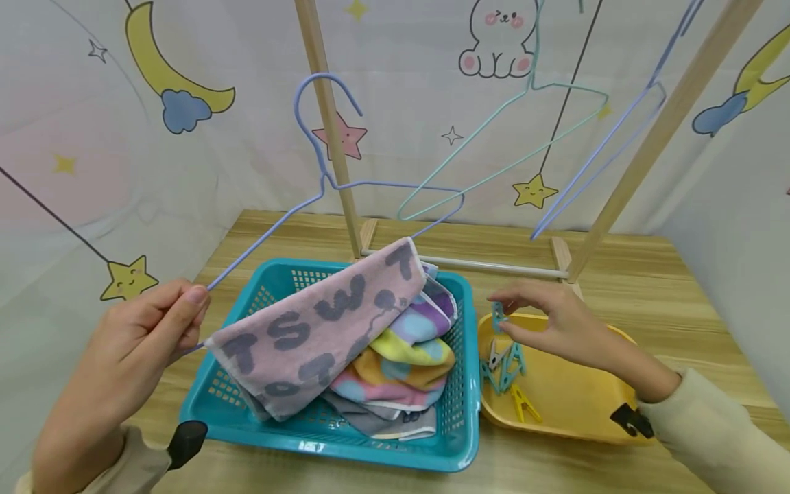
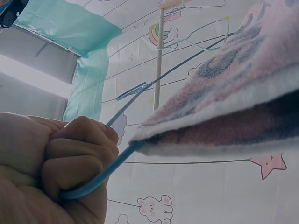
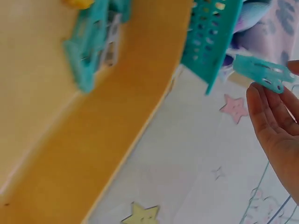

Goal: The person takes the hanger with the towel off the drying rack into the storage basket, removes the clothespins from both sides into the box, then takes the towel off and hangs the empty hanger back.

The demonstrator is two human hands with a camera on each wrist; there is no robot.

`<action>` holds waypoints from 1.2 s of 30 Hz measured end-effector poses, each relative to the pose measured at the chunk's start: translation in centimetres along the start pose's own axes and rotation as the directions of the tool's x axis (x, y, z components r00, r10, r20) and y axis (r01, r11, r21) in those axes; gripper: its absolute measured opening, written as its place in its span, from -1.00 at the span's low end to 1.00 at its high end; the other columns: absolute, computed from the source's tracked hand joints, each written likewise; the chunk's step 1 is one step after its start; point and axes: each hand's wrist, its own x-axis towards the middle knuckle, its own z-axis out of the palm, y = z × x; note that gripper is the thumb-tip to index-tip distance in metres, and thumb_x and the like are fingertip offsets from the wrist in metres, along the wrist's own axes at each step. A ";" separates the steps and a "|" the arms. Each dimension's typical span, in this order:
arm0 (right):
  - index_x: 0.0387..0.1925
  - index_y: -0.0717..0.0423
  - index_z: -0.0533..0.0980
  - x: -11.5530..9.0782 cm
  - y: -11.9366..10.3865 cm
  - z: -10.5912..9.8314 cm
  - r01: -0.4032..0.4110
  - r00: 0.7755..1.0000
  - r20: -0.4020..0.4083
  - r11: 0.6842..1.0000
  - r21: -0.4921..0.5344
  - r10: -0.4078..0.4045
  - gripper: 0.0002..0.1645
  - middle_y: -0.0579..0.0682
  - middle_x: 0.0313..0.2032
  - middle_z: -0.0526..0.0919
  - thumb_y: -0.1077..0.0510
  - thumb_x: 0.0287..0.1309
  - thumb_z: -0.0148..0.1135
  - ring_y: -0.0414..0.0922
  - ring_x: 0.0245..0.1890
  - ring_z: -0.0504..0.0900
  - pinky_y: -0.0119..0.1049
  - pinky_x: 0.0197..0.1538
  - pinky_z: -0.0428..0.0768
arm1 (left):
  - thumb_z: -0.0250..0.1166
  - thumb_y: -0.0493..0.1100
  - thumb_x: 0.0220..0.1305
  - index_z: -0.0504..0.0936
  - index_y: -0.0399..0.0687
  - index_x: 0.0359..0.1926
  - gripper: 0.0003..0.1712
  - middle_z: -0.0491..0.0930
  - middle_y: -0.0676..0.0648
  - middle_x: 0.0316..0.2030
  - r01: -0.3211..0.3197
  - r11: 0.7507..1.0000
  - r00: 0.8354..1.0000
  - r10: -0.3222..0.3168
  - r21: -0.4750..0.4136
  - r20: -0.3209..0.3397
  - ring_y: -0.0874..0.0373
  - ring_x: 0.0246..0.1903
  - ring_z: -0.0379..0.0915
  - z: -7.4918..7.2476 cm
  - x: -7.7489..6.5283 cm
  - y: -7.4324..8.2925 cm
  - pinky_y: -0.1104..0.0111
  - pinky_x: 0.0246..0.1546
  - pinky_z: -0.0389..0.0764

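My left hand [image 1: 132,350] grips one end of a blue-purple wire hanger [image 1: 265,240]; in the left wrist view the fingers curl round the hanger's corner. Over the hanger's lower bar hangs a folded pink towel [image 1: 315,322] with grey letters, above a teal basket [image 1: 345,449]. My right hand [image 1: 555,322] pinches a teal clothespin [image 1: 497,317] between thumb and fingers, over the left rim of a yellow tray [image 1: 580,405]. That clothespin [image 3: 264,72] also shows in the right wrist view, apart from the towel.
Several clothespins [image 1: 509,367] lie at the tray's left side. A multicoloured towel [image 1: 401,357] and a grey cloth [image 1: 382,415] are in the basket. Behind, a wooden rack [image 1: 654,151] carries a green hanger [image 1: 494,154] and another purple hanger [image 1: 599,161].
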 end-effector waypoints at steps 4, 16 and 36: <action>-0.03 0.11 0.49 -1.6 1.7 -0.5 -0.011 1.000 0.002 1.000 -0.018 0.011 -0.47 -0.10 -0.12 0.59 0.41 -0.12 0.36 -0.22 -0.20 0.60 -0.34 -0.19 0.57 | -0.02 -0.27 0.39 0.33 0.00 -0.57 -0.68 0.19 0.12 -0.74 0.017 1.000 1.000 -0.017 0.018 -0.001 0.26 -0.76 0.06 0.0 0.0 0.1 0.44 -0.74 0.12; -0.08 -0.01 0.49 -1.0 1.4 -0.9 -0.073 0.997 0.031 0.997 -0.007 0.073 -0.60 -0.17 -0.14 0.58 0.39 0.05 0.25 -0.24 -0.16 0.58 -0.29 -0.16 0.56 | -0.01 -0.29 0.38 0.34 -0.01 -0.57 -0.68 0.19 0.10 -0.73 0.001 1.000 1.000 -0.001 -0.007 -0.004 0.27 -0.76 0.05 -0.1 -0.1 -0.3 0.44 -0.76 0.11; -0.26 0.23 0.51 12.5 -8.1 5.1 0.463 0.881 0.061 0.831 -0.309 -0.468 -0.83 0.01 -0.22 0.54 0.38 0.05 0.24 -0.13 -0.16 0.50 -0.41 -0.05 0.46 | -0.03 -0.29 0.39 0.33 -0.03 -0.56 -0.68 0.19 0.10 -0.73 0.012 1.000 1.000 -0.012 -0.006 0.017 0.25 -0.76 0.06 -0.2 -0.1 0.4 0.43 -0.75 0.14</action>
